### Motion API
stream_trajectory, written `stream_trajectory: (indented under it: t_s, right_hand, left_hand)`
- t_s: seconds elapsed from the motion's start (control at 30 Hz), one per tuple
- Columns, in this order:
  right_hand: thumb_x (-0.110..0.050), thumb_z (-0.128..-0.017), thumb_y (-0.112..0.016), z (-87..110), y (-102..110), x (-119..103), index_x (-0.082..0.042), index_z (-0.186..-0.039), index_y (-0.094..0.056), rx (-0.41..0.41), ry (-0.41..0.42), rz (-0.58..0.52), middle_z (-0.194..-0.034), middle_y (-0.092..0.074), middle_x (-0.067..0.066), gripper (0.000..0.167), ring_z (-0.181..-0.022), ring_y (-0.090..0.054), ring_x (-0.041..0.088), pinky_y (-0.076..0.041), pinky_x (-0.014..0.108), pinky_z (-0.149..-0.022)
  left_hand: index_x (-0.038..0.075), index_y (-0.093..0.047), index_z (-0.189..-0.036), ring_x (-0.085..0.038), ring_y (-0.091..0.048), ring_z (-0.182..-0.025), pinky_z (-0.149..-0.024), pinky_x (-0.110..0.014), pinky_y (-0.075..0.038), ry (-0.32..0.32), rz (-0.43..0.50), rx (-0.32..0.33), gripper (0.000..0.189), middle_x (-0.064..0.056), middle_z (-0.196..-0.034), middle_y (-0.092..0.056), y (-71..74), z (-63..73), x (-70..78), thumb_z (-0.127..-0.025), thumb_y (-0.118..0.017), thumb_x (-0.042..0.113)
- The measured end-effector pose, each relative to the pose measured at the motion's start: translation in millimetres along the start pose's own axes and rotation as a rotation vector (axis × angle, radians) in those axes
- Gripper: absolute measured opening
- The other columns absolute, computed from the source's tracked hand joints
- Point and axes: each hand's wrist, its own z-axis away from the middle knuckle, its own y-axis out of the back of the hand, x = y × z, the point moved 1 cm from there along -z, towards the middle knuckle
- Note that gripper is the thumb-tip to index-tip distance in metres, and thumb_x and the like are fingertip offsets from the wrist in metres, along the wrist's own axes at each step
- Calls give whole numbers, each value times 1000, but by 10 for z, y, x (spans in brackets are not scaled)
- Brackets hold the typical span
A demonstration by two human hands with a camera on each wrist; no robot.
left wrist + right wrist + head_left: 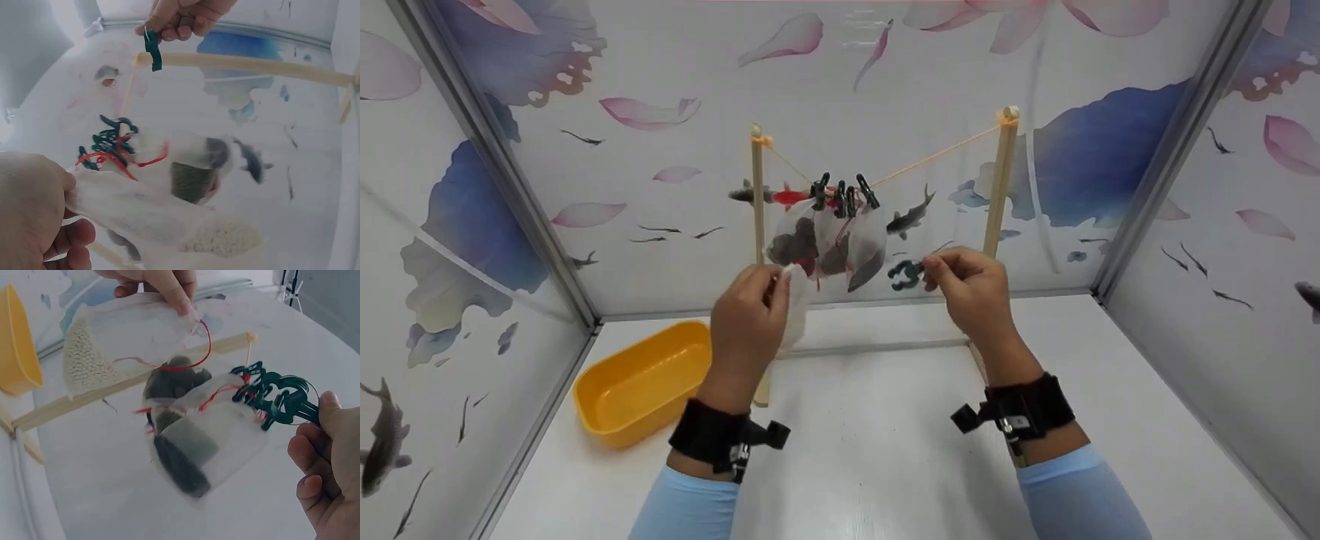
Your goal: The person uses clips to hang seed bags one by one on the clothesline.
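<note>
Between thumb and fingertips, my left hand [746,322] pinches the top of a sheer white drawstring pouch [132,334]. Pale grains fill its bottom, and a red drawstring [209,343] loops from its mouth. On the other side, my right hand [976,294] pinches a dark green clip [906,274], held out in the air. Between the hands and beyond them, several similar pouches [866,240] with dark contents hang bunched on an orange cord [937,160]. Several dark green clips [247,382] sit at their tops. The hanging pouches partly overlap, hiding some contents.
Two wooden posts, a left post [758,210] and a right post [1003,180], carry the sagging cord. A yellow basin [607,420] stands on the white table [855,450] at left. Printed panels [675,45] enclose the back and sides.
</note>
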Motion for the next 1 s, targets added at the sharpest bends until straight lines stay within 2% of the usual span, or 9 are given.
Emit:
stream_trajectory:
  t_s: [0.1, 0.2, 0.33, 0.43, 0.57, 0.73, 0.83, 1.0]
  right_hand:
    - [-7, -107, -78, -319, -120, -230, 5, -97, -83, 7, 59, 6, -81, -75, 1, 16, -70, -71, 9, -54, 20, -61]
    - [-13, -107, -80, -669, -261, -418, 3, -98, -83, 11, 84, 33, -80, -75, 3, 19, -71, -69, 8, -54, 20, -62]
    - [-26, -108, -79, -1090, -466, -581, -3, -102, -85, -8, 55, 124, -84, -76, 0, 24, -80, -67, 9, -51, 22, -71]
    - [-31, -109, -78, -1322, -626, -656, -8, -104, -86, -45, 20, 203, -89, -78, 0, 24, -89, -67, 10, -47, 25, -79]
    - [-31, -111, -76, -1513, -821, -708, -11, -107, -86, -111, -10, 273, -93, -78, 3, 23, -92, -66, 13, -47, 27, -83]
    - [-34, -111, -74, -1616, -985, -732, -11, -112, -86, -147, -1, 336, -97, -79, 5, 26, -91, -66, 16, -50, 28, -84]
    - [-34, -111, -74, -1640, -1058, -729, -11, -114, -86, -157, 7, 357, -100, -80, 7, 26, -91, -68, 16, -52, 28, -86]
    - [-34, -112, -72, -1639, -1178, -711, -11, -117, -86, -232, -32, 364, -106, -81, 9, 28, -90, -66, 17, -52, 30, -83]
  left_hand:
    - [-2, -80, -118, -27, -69, -76, -73, -38, -66, -16, -47, 44, 23, -15, -92, -73, 172, -329, -17, -114, -70, 18]
    - [-2, -80, -122, -30, -74, -83, -77, -42, -67, -22, -95, 52, 24, -17, -98, -76, 249, -651, -39, -115, -69, 19]
    - [1, -82, -123, -32, -80, -92, -82, -47, -68, -32, -163, 18, 25, -16, -106, -81, 225, -996, -65, -116, -68, 21]
    - [3, -82, -122, -33, -82, -92, -81, -48, -68, -40, -207, -14, 26, -16, -105, -82, 167, -1169, -65, -116, -68, 24]
    - [5, -83, -119, -32, -82, -91, -78, -48, -67, -55, -239, -29, 23, -15, -105, -82, 85, -1325, -53, -115, -71, 24]
    - [8, -82, -116, -31, -85, -101, -80, -48, -67, -53, -240, -25, 22, -12, -113, -85, 17, -1451, 5, -112, -73, 28]
    - [9, -81, -116, -31, -85, -106, -84, -47, -67, -31, -215, -32, 24, -11, -116, -86, -17, -1477, 34, -112, -72, 30]
    - [8, -79, -114, -31, -84, -102, -84, -48, -66, 7, -169, -29, 25, -11, -113, -85, -68, -1454, 12, -111, -73, 32]
